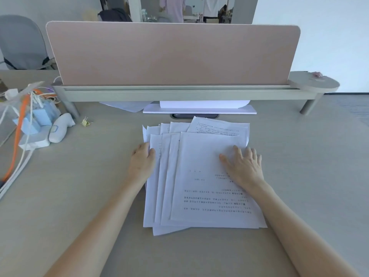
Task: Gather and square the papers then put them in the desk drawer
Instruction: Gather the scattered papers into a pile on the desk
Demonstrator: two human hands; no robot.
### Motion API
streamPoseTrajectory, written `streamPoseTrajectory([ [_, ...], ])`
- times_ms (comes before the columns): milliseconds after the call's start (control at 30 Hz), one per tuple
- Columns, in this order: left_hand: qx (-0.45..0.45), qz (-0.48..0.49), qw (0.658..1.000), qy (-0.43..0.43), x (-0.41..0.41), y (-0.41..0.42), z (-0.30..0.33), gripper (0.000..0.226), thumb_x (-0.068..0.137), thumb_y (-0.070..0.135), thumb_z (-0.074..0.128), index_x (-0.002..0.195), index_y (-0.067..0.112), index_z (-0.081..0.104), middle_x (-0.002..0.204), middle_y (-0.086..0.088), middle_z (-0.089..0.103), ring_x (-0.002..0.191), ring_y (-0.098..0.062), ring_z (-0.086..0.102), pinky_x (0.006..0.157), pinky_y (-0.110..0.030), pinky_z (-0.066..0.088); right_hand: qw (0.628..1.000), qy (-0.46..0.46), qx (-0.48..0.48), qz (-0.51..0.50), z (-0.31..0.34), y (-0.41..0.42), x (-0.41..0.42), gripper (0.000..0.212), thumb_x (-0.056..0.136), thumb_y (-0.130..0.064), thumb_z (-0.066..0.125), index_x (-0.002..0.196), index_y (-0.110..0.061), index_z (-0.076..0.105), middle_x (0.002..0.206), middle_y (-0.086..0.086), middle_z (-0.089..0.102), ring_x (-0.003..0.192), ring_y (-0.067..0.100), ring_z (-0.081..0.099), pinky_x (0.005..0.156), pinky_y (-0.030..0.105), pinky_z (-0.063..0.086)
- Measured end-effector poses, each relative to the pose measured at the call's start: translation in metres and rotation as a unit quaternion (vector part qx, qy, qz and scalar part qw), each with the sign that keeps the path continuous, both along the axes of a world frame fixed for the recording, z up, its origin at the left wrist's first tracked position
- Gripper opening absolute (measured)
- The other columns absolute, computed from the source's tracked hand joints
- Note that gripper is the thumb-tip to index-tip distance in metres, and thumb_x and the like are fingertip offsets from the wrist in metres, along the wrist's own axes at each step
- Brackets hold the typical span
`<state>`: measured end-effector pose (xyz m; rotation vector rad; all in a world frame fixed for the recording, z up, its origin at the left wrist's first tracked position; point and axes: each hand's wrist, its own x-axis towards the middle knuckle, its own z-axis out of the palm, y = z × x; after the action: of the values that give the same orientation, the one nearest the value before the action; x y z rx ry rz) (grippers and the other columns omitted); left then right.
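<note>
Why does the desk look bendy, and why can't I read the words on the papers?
Head view: the wide-angle lens bows straight lines, so the shelf and pink divider curve near the edges; the print on the papers is small, soft and upside down; the light is even, with only faint shadows under the left hand and right hand.

Quantities in view: 2 hands, left hand and right hand; 1 fanned pile of papers, exact sheet count cannot be told; 1 desk; 1 pink divider panel; 1 gold binder clip; 1 grey chair.
</note>
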<state>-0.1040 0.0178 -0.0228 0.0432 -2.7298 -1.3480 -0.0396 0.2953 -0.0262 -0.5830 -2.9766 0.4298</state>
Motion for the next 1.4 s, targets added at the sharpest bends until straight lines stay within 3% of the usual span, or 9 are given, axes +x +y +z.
streamPoseTrajectory([
  [167,0.013,0.001,1.000,-0.017,-0.016,0.005,-0.001,0.030,0.094,0.004,0.028,0.098,0.003,0.058,0.094,-0.021,0.056,0.089,-0.038,0.047,0.072,-0.036,0.036,0.999,0.016,-0.002,0.045,0.000,-0.008,-0.013,0.082,0.085,-0.076,0.019,0.140,-0.020,0.044,0.137,0.012,0.049,0.137,0.031,0.034,0.114,0.047,0.024],
  [333,0.036,-0.021,0.999,0.004,-0.027,0.008,-0.003,0.015,0.087,0.006,0.031,0.074,0.013,0.035,0.072,-0.007,0.033,0.068,-0.020,0.028,0.062,-0.032,0.024,0.997,0.026,-0.028,0.062,-0.006,-0.017,-0.030,0.083,0.085,-0.078,0.020,0.140,-0.021,0.045,0.137,0.011,0.049,0.140,0.028,0.031,0.117,0.051,0.021],
  [500,-0.165,0.005,0.984,0.070,-0.032,-0.006,-0.008,0.016,0.093,0.023,0.035,0.092,0.010,0.045,0.087,-0.010,0.055,0.089,-0.031,0.048,0.085,-0.042,0.031,0.994,0.044,-0.077,0.055,0.000,-0.010,-0.031,0.072,0.096,-0.063,0.031,0.150,-0.015,0.035,0.147,0.011,0.044,0.144,0.028,0.029,0.120,0.047,0.019],
  [667,-0.239,-0.032,0.969,0.045,-0.018,-0.009,-0.015,0.024,0.097,0.029,0.028,0.096,0.009,0.042,0.098,-0.007,0.052,0.107,-0.029,0.047,0.098,-0.050,0.033,0.995,0.041,-0.055,0.078,0.000,-0.007,-0.013,0.069,0.100,-0.054,0.035,0.145,-0.003,0.038,0.148,0.009,0.044,0.144,0.027,0.028,0.120,0.044,0.015],
  [1033,-0.146,-0.023,0.989,0.009,-0.004,-0.010,-0.001,0.018,0.100,0.017,0.032,0.092,0.007,0.044,0.098,-0.014,0.049,0.100,-0.033,0.045,0.104,-0.049,0.035,0.985,0.070,-0.142,0.062,0.005,-0.029,-0.015,0.050,0.100,-0.052,0.038,0.112,-0.008,0.058,0.119,0.006,0.062,0.124,0.027,0.048,0.108,0.043,0.033],
  [1133,-0.138,-0.003,0.990,-0.026,0.004,-0.014,-0.002,0.044,0.102,0.031,0.031,0.135,0.007,0.046,0.143,-0.020,0.045,0.135,-0.033,0.037,0.115,-0.048,0.025,0.993,0.080,-0.086,0.032,0.007,-0.027,-0.007,0.047,0.099,-0.051,0.037,0.106,-0.009,0.058,0.110,0.006,0.067,0.113,0.032,0.055,0.092,0.043,0.041],
  [1233,-0.115,-0.016,0.993,-0.029,0.009,-0.005,0.004,0.048,0.103,0.033,0.029,0.144,0.010,0.039,0.153,-0.015,0.038,0.141,-0.029,0.032,0.114,-0.044,0.024,0.994,0.093,-0.042,0.031,0.009,-0.039,-0.005,0.039,0.101,-0.045,0.036,0.093,-0.011,0.053,0.101,0.008,0.069,0.107,0.033,0.053,0.085,0.042,0.040],
  [1333,-0.109,-0.028,0.993,-0.033,0.012,0.004,0.009,0.042,0.104,0.028,0.030,0.137,0.008,0.044,0.149,-0.018,0.041,0.137,-0.031,0.036,0.111,-0.045,0.028,0.991,0.099,-0.076,0.055,0.013,-0.051,-0.009,0.034,0.102,-0.042,0.039,0.087,-0.013,0.046,0.092,0.010,0.068,0.103,0.031,0.050,0.081,0.041,0.041],
  [1400,-0.122,-0.029,0.992,-0.021,0.012,0.004,0.009,0.021,0.102,0.016,0.032,0.104,0.007,0.050,0.127,-0.024,0.052,0.119,-0.038,0.044,0.102,-0.047,0.035,0.988,0.096,-0.105,0.058,0.016,-0.051,-0.012,0.035,0.102,-0.041,0.041,0.080,-0.014,0.042,0.076,0.005,0.058,0.094,0.028,0.044,0.074,0.040,0.040],
])
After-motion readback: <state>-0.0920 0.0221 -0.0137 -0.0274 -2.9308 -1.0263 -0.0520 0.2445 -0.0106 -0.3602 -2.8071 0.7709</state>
